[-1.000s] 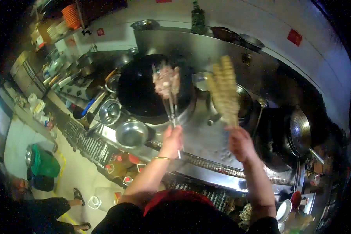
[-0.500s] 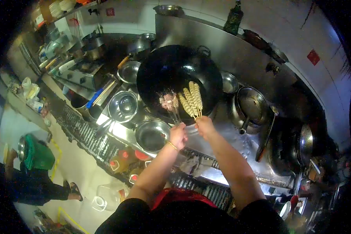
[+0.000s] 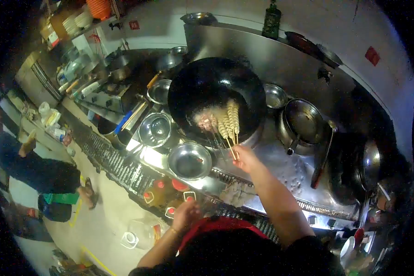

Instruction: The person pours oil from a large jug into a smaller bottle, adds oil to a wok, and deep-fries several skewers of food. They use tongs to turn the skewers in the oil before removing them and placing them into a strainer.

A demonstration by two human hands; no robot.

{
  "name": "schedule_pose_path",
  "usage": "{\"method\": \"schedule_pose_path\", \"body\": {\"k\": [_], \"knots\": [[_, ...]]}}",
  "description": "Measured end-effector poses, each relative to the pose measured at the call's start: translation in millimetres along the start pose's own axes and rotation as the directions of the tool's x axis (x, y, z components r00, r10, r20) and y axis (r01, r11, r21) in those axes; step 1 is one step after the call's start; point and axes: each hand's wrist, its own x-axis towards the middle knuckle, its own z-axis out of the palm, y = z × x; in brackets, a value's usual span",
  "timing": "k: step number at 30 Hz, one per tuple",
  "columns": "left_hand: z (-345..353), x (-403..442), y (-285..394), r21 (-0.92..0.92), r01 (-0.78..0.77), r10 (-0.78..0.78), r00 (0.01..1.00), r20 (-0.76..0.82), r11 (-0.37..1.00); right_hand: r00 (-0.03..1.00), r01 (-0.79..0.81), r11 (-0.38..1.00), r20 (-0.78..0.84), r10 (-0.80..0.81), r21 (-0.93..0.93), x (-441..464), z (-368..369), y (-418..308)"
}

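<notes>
My right hand is closed on the wooden sticks of several pale ruffled skewers, whose upper parts lie in the large black wok. Left of them in the wok are pinkish meat skewers, their thin sticks reaching over the near rim with no hand on them. Bubbling or haze shows around the food. My left hand is low, in front of my body near the red-capped bottles, away from the skewers; its fingers are blurred.
Metal bowls stand left of the wok. To the right are a stacked pan, a dark long-handled tool and another wok. Red-capped bottles stand below the counter. Another person is at the far left.
My left hand has let go of the meat skewers and drawn back toward my body. Both sets of skewers have been lowered into the wok. The other person shows more at the left.
</notes>
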Motion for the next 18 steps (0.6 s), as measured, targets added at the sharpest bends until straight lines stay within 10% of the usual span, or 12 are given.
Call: {"method": "schedule_pose_path", "body": {"k": [4, 8, 11, 14, 16, 18], "knots": [[9, -30, 44, 0.217, -0.382, 0.436, 0.838, -0.329, 0.898, 0.966, 0.091, 0.941, -0.201, -0.163, -0.325, 35, -12, 5], [-2, 19, 96, 0.771, -0.526, 0.838, 0.545, -0.018, 0.359, 0.977, 0.021, 0.997, -0.211, -0.037, -0.080, 3, -7, -18], [40, 29, 110, 0.455, -0.695, 0.829, 0.499, -0.254, 0.557, 0.928, 0.164, 0.985, -0.333, -0.169, -0.045, -9, -19, -7], [41, 82, 113, 0.482, -0.734, 0.877, 0.365, -0.313, 0.478, 0.457, 0.701, 0.608, -0.419, -0.784, -0.372, 2, -42, 42], [16, 149, 124, 0.273, -0.663, 0.663, 0.450, -0.598, 0.696, 0.300, 0.673, 0.370, -0.220, -0.928, -0.641, -30, -32, 36], [-27, 207, 149, -0.200, -0.646, 0.469, 0.702, -0.537, 0.737, 0.233, 0.619, 0.163, -0.018, -0.972, -0.768, -76, -13, 23]]}}
